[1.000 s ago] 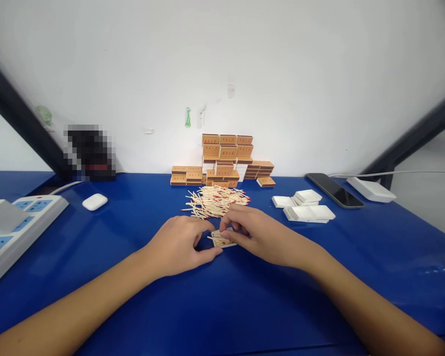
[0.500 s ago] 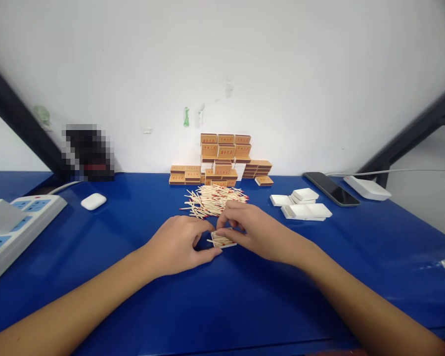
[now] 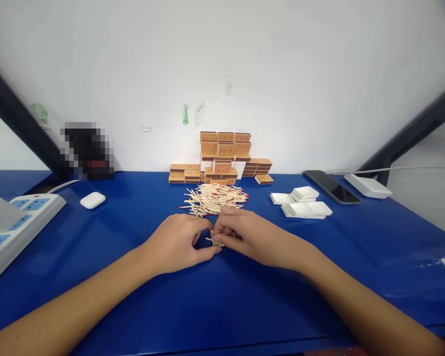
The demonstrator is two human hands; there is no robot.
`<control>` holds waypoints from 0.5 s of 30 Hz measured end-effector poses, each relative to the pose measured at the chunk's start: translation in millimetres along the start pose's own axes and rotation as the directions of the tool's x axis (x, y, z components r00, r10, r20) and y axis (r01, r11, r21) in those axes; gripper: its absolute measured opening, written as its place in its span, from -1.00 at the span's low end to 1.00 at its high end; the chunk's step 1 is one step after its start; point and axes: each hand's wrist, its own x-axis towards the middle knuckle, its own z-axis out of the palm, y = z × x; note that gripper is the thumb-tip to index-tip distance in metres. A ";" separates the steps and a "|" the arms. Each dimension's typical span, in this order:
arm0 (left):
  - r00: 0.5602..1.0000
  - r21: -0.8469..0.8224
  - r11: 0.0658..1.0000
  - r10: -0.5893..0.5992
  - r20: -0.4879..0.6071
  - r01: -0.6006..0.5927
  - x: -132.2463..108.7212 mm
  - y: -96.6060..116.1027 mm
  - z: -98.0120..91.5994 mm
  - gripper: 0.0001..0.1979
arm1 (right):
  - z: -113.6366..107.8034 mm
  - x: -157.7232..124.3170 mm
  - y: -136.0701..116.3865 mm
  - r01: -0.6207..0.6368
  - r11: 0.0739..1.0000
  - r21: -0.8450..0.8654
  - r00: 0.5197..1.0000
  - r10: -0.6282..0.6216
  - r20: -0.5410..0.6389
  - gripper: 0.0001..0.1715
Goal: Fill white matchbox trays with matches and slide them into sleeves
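A small white matchbox tray [image 3: 214,244] with wooden matches in it lies on the blue tabletop, mostly covered by my fingers. My left hand [image 3: 180,244] grips the tray's left end, thumb at the near side and index finger at the far side. Over the tray, my right hand [image 3: 250,233] has thumb and fingertips pinched together on the matches. One match sticks out past the tray's left edge. Just beyond both hands lies a loose heap of red-tipped matches [image 3: 215,199].
Orange matchboxes [image 3: 226,151] are stacked against the wall. White empty trays [image 3: 304,209] lie at right, near a phone [image 3: 332,187] and a white box-shaped device [image 3: 369,187]. At left are a white earphone case [image 3: 92,200] and a power strip [image 3: 25,227].
My right hand has shifted slightly left and down over the tray, covering more of it and its matches. My left hand keeps its grip almost in place.
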 end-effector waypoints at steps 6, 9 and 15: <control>1.000 0.008 1.000 0.017 -0.013 -0.017 -0.5 -2.1 2.1 -0.79 | 0.4 0.2 -1.7 -0.003 0.999 -0.051 0.997 0.006 0.073 -0.86; 1.000 0.009 1.000 0.020 -0.009 -0.020 -0.6 -1.5 2.3 -0.78 | -1.4 -0.1 -2.9 0.007 0.997 -0.079 0.998 -0.002 0.069 -0.84; 0.999 0.005 1.000 0.026 0.038 -0.027 0.1 -5.1 -16.4 -0.73 | -9.7 -4.8 -4.1 0.010 0.977 -0.214 0.999 -0.002 0.036 -0.85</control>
